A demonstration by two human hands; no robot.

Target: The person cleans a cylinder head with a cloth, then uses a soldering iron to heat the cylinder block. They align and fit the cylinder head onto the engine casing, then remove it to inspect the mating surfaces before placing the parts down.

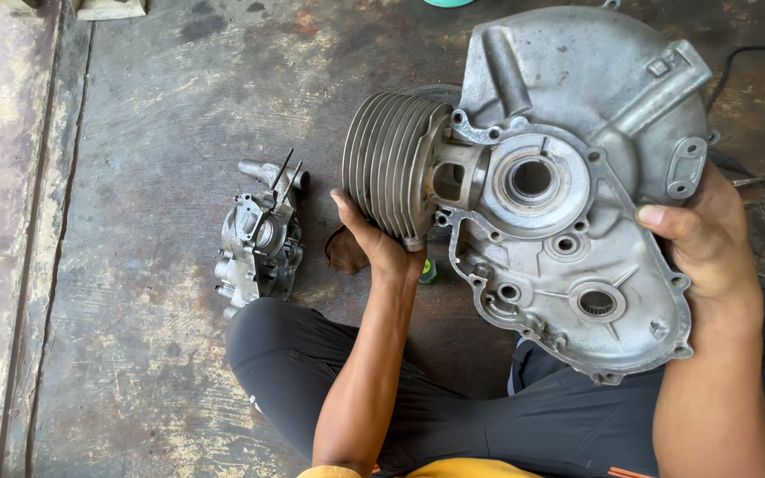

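Right forearm, nearest the lens, rises from the lower right. The right hand (710,239) is closed on the right edge of the crankcase (577,195), thumb laid across the front face, the other fingers hidden behind the casting. This grip appears to carry most of the weight, the casting being held clear of the lap and tilted toward the viewer so that its inner face can be read.

The left hand (374,239) cups the underside of the cylinder (391,164), palm up, fingers wrapped round the lower fins. The cylinder is seated against the left side of the crankcase at its mouth and juts out level; the hand beneath seems to steady it there, as no fasteners can be seen holding it.

On the crankcase face, two bearing bores show, a large one at centre and a smaller one below, with bolt holes round the rim.

Below, the person sits cross-legged in dark trousers (453,407) on a stained concrete floor (152,133). A second, smaller casting (258,243) lies on the floor left of the left hand, well apart and untouched. A dark cable (754,55) runs along the floor at upper right, beyond the crankcase. A small green item under the left wrist is too obscured to identify.
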